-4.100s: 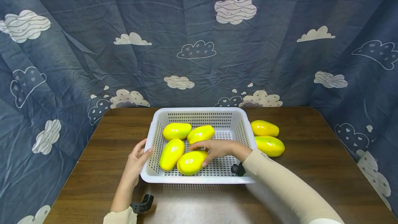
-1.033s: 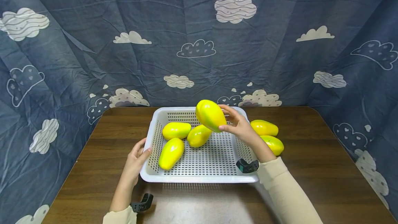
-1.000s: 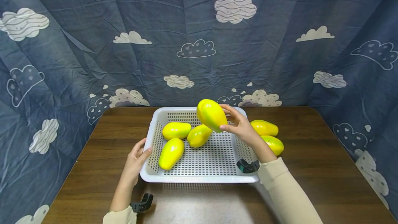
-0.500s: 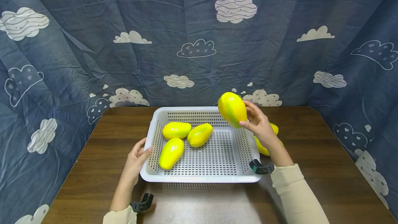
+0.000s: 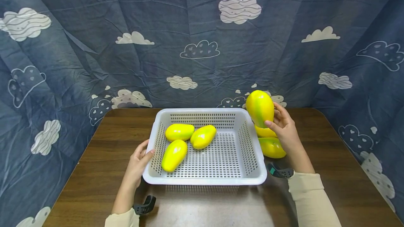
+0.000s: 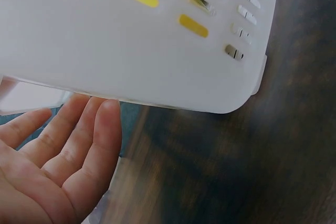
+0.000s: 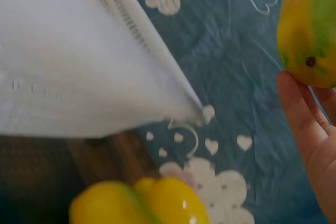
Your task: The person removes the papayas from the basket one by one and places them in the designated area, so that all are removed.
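Observation:
My right hand [image 5: 285, 127] holds a yellow-green papaya [image 5: 260, 109] between thumb and fingers. The fruit is raised beyond the basket's right rim, its dark stem spot showing in the right wrist view. Beneath it, two more papayas, a rear one [image 5: 264, 132] and a front one [image 5: 272, 147], lie on the table beside the basket. A white perforated plastic basket [image 5: 208, 181] contains three papayas: one at back left [image 5: 179, 132], one in the middle [image 5: 203, 137] and one at front left [image 5: 174, 156]. My left hand [image 5: 139, 164] holds the basket's left rim, thumb on top.
The brown wooden table [image 5: 94, 171] extends around the basket. Behind it hangs a dark blue curtain [image 5: 202, 73] with white clouds. Each wrist wears a black band, the left band [image 5: 144, 205] close to the tabletop and the right band [image 5: 280, 171] beside the basket's front right corner.
The right hand has lifted a papaya out of the basket and carried it right past the rim. The middle papaya has shifted slightly. My left hand stays on the basket.

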The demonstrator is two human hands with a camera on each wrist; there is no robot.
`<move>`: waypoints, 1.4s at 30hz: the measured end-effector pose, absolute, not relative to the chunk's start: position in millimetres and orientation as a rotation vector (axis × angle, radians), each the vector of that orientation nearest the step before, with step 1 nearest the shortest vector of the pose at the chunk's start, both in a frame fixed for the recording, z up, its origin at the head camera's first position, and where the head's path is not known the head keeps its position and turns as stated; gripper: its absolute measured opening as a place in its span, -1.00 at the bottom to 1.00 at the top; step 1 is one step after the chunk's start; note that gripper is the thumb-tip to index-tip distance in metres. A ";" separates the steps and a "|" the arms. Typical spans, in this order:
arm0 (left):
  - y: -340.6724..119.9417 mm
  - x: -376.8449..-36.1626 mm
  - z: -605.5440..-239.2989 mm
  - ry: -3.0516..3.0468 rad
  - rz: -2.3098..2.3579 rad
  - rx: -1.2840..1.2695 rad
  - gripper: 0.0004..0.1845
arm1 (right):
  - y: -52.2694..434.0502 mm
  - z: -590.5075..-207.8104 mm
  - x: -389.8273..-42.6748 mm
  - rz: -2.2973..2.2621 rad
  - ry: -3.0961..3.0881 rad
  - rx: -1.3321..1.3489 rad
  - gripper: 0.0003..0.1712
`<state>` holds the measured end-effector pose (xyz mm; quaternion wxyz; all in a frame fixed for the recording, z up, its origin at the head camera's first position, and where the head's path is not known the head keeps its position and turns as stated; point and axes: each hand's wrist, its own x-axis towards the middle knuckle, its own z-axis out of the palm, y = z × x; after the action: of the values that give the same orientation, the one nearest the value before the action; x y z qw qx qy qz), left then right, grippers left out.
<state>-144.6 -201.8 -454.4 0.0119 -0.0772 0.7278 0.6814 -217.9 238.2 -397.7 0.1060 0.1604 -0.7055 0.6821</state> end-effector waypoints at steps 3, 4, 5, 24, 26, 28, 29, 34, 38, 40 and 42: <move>-201.4 -144.9 -454.2 2.267 2.126 -0.241 -0.49 | 246.6 -401.8 -216.5 2.023 -2.041 0.422 -0.33; -201.5 -145.1 -454.6 2.269 2.125 -0.242 -0.48 | 249.6 -403.9 -216.1 2.026 -2.030 0.402 -0.34; -201.4 -145.1 -454.7 2.273 2.123 -0.241 -0.48 | 252.8 -405.9 -215.8 2.019 -2.028 0.378 -0.34; -203.1 -145.4 -456.8 2.270 2.130 -0.254 -0.50 | 309.2 -451.0 -210.6 1.985 -1.913 -0.236 -0.30; -203.4 -145.5 -457.0 2.268 2.130 -0.257 -0.51 | 313.2 -455.4 -209.8 1.937 -1.948 -0.306 -0.29; -203.5 -145.7 -457.4 2.268 2.129 -0.258 -0.50 | 318.3 -461.0 -209.6 1.902 -1.975 -0.367 -0.29; -203.5 -145.7 -457.5 2.267 2.130 -0.257 -0.50 | 320.3 -463.4 -209.4 1.872 -1.995 -0.391 -0.29; -203.4 -145.8 -457.6 2.275 2.123 -0.255 -0.50 | 326.5 -471.7 -209.5 1.735 -2.084 -0.555 -0.27; -203.3 -145.7 -457.3 2.279 2.121 -0.252 -0.50 | 327.8 -474.9 -208.3 1.666 -2.186 -0.673 -0.22; -203.2 -145.6 -457.2 2.278 2.121 -0.254 -0.50 | 329.5 -478.8 -208.6 1.626 -2.241 -0.710 -0.19; -203.2 -145.5 -457.2 2.278 2.120 -0.258 -0.50 | 332.1 -485.9 -209.7 1.550 -2.312 -0.735 -0.16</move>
<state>-145.5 -203.2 -457.2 0.0098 -0.0827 0.7295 0.6789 -209.7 332.1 -485.9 0.1308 -0.2530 -0.7962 0.5338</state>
